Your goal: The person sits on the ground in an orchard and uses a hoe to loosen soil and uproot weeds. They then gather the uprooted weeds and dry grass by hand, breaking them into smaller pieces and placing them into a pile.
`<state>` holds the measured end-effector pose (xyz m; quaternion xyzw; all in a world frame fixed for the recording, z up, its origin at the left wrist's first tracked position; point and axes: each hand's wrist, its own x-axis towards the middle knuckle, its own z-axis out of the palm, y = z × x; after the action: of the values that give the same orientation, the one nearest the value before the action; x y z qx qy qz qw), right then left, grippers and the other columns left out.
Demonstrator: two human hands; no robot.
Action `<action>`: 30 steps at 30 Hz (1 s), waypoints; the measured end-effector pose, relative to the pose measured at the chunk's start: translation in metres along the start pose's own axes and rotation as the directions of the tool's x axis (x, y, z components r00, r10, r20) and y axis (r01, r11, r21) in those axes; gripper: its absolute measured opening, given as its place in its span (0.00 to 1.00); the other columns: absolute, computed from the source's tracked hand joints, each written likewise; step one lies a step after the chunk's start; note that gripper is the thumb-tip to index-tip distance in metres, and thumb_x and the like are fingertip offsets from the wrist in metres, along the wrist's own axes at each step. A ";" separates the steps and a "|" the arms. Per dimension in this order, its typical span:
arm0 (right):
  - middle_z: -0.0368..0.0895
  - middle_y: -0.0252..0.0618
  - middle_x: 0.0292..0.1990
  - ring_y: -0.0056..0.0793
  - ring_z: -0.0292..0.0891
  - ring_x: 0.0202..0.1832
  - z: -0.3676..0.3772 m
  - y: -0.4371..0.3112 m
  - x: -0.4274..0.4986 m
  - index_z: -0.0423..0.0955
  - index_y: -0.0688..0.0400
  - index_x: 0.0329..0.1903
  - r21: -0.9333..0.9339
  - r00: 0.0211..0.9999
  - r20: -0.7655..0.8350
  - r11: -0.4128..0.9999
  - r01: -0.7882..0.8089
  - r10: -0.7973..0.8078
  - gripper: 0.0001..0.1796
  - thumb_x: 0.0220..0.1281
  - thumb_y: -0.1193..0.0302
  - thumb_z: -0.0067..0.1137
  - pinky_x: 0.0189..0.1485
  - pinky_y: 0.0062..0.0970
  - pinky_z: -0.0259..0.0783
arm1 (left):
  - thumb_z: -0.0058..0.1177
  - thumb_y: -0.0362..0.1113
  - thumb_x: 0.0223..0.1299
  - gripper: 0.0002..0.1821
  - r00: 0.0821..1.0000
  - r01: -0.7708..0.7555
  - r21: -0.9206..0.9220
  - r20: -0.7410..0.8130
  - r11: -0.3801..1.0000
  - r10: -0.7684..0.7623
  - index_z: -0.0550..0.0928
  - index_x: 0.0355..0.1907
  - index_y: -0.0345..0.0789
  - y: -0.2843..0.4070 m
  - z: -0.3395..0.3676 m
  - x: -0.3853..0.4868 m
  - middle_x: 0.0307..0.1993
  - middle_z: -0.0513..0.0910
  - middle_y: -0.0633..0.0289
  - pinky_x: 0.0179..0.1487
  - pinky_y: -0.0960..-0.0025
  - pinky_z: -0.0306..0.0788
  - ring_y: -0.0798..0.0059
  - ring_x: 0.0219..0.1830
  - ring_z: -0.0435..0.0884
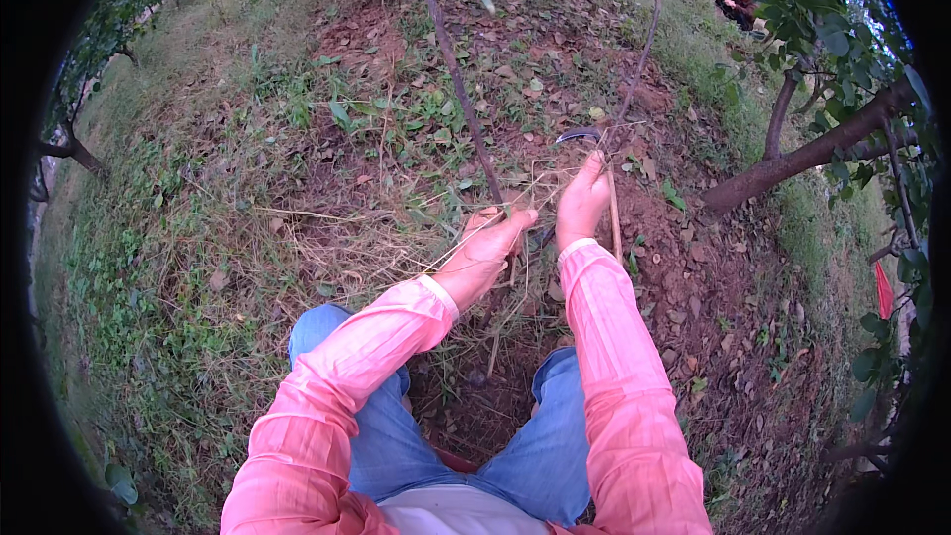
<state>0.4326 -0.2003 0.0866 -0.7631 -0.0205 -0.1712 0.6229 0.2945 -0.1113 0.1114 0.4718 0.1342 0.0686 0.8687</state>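
Dry grass stalks [546, 182] stretch between my two hands in front of my knees. My left hand [479, 253] grips several of them, with ends trailing past the wrist. Beside it, a thin dark stem [452, 63] slants up and away; its lower end is hidden near the fingers. My right hand [583, 197], thumb uppermost, pinches the stalks' other end. Just beyond that hand is a sickle with a dark curved blade [578, 134]. Its pale wooden handle [614, 215] runs down alongside my right wrist and appears to lie on the soil.
A second thin stem [645, 52] rises beyond my right hand. At right, a thick leaning tree trunk [802, 160] carries leafy branches and a red cloth-like piece [883, 290]. Dry cut grass [349, 238] covers the ground at left. Another person [738, 7] crouches far off.
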 end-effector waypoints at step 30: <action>0.72 0.33 0.34 0.20 0.65 0.35 -0.017 -0.028 -0.021 0.71 0.60 0.42 0.150 0.760 0.644 0.961 -0.231 0.082 0.32 0.74 0.40 0.39 0.41 0.24 0.65 | 0.39 0.53 0.77 0.30 0.969 -0.246 0.520 0.147 0.818 0.198 0.64 0.73 0.38 0.027 -0.040 0.019 0.56 0.74 0.61 0.55 0.71 0.69 0.79 0.51 0.72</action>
<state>0.4024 -0.2066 0.1102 -0.7010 -0.1833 0.1513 0.6724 0.3011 -0.0596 0.1105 0.7097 0.0543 0.1089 0.6940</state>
